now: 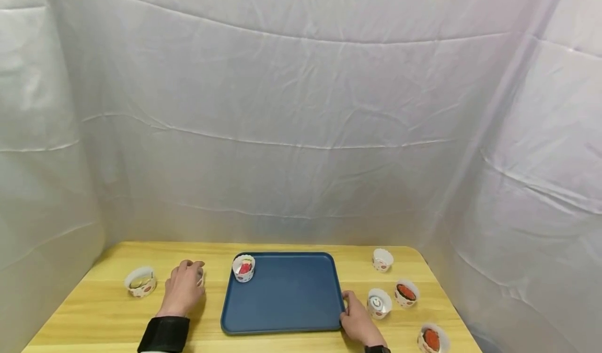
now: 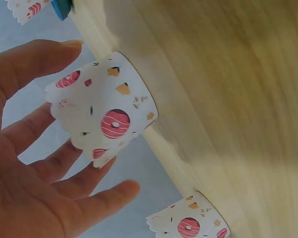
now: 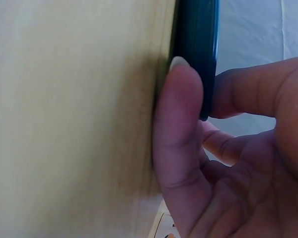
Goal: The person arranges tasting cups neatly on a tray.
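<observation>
At the left of the table in the head view, my left hand [image 1: 181,288] reaches over a small paper baking cup, mostly hidden there. The left wrist view shows this white cup [image 2: 107,104] with pink donut prints standing on the wood. My thumb is above its side, with the other fingers spread behind its scalloped rim. My right hand [image 1: 359,320] holds the right edge of a dark blue tray [image 1: 291,295], near its front corner. In the right wrist view the thumb [image 3: 179,109] lies against the tray edge [image 3: 196,39] and another finger is on the opposite side.
A paper cup [image 1: 243,269] with something red inside sits in the tray's back left corner. Another cup [image 1: 140,282] stands at the far left. Right of the tray are several more: a cup [image 1: 383,260] at the back and a red-filled cup [image 1: 433,340] in front.
</observation>
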The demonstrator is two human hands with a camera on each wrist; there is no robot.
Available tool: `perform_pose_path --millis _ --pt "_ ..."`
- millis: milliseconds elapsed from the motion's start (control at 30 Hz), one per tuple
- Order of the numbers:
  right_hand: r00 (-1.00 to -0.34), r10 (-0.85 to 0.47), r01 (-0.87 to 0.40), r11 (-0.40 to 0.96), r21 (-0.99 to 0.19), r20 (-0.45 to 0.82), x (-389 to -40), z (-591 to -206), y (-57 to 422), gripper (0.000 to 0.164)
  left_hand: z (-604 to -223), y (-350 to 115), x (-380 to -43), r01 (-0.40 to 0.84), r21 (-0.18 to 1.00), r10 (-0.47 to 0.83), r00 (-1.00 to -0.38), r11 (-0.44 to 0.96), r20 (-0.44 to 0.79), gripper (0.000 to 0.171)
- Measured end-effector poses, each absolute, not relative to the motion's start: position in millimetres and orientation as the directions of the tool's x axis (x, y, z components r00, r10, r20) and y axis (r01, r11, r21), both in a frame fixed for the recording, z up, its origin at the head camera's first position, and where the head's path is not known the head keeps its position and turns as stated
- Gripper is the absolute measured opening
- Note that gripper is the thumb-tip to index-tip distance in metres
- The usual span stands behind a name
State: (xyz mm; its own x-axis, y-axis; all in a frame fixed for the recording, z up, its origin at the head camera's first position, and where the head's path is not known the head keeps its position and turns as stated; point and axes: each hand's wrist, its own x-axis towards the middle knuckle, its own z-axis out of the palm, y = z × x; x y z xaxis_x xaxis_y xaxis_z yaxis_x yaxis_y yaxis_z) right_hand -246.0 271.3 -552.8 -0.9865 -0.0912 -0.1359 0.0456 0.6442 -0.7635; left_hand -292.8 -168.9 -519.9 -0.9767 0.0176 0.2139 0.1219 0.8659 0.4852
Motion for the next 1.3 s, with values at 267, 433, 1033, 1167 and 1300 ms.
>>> perform_pose_path --millis 267,433,1033,1167,1300 --pt "-0.983 -0.114 0.043 0.629 -0.776 -0.147 -242.3 -553.4 270.4 0.05 -522.2 -172.7 -287.4 0.119 0.546 0.004 -0.978 0.829 0.208 0.036" --pt "-0.981 -0.119 0.049 0.619 -0.784 -0.156 -240.4 -553.2 269.9 0.05 -524.1 -174.5 -284.5 0.124 0.546 0.007 -0.977 0.829 0.212 0.037" --pt "-0.987 -0.093 0.039 0.648 -0.76 -0.13 -238.3 -553.4 272.9 0.049 -521.3 -155.3 -280.6 0.163 0.578 0.012 -0.966 0.799 0.257 0.04" --pt "-0.987 -0.099 0.036 0.644 -0.764 -0.129 -239.9 -551.9 272.7 0.049 -516.6 -148.7 -281.1 0.167 0.584 0.009 -0.965 0.794 0.264 0.04" --pt "-0.989 -0.106 0.013 0.639 -0.769 -0.105 -241.9 -549.7 272.2 0.049 -511.2 -142.9 -281.6 0.171 0.587 0.006 -0.962 0.791 0.271 0.041"
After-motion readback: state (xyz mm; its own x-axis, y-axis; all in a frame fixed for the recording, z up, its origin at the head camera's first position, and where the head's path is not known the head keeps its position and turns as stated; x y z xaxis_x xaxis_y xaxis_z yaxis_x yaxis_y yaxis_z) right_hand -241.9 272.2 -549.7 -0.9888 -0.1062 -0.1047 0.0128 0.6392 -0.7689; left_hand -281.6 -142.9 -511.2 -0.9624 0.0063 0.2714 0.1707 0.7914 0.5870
